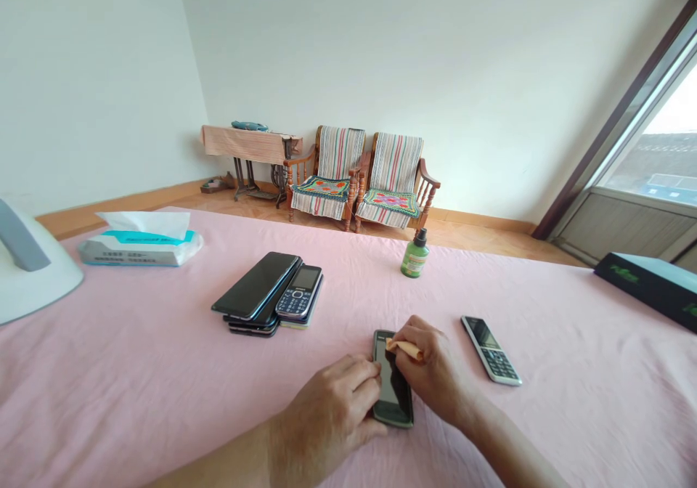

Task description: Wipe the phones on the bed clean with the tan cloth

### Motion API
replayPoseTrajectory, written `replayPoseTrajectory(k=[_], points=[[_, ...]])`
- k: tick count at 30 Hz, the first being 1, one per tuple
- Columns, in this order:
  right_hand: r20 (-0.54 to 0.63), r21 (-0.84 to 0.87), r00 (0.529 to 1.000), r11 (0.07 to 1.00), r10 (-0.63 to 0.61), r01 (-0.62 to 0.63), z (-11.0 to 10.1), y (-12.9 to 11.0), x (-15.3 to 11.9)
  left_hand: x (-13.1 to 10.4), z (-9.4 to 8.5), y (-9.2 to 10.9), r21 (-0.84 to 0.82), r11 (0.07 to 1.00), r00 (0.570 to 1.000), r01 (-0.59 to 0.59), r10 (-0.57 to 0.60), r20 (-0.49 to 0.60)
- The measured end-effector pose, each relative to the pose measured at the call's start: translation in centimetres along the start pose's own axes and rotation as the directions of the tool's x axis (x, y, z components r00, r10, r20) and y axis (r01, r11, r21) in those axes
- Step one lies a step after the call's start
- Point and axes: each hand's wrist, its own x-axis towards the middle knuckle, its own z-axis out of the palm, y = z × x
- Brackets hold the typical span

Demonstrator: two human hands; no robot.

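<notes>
A dark smartphone (393, 393) lies face up on the pink cloth, its screen reflecting light. My left hand (340, 408) grips its left edge, fingers bent against the side and thumb near the lower end. A small yellow-orange cloth (409, 348) is pinched in my right hand (433, 368), pressed on the upper part of the screen. Right of that hand lies a white-edged keypad phone (491, 351). Further left, a dark keypad phone (299, 292) tops one stack, beside a stack topped by a black smartphone (257, 285).
Beyond the phones stands a green spray bottle (414, 255). A tissue pack (139, 247) and a white appliance (41, 277) are on the left; a black box (647, 285) sits at the right edge. Past the pink-covered table (163, 393) are two wooden chairs (389, 176).
</notes>
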Motion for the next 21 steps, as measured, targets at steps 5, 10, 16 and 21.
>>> replayPoseTrajectory(k=[5,10,16,21], points=[[-0.059,0.021,0.998,1.000,0.020,-0.018,-0.7,0.4,-0.2,0.0,0.0,0.0,0.039,0.999,0.999,-0.038,0.038,-0.016],[-0.106,0.026,0.994,1.000,0.001,0.002,-0.6,1.2,-0.4,0.1,0.0,0.0,0.047,0.998,0.999,-0.047,0.048,-0.019],[0.010,-0.154,0.993,0.981,-0.118,0.118,0.2,0.1,0.0,0.1,0.1,-0.1,-0.008,0.999,0.999,-0.041,0.041,-0.031],[0.043,-0.242,0.990,0.960,-0.135,0.142,0.0,-0.3,0.2,0.1,0.1,0.1,-0.029,0.999,1.000,-0.021,0.021,-0.020]])
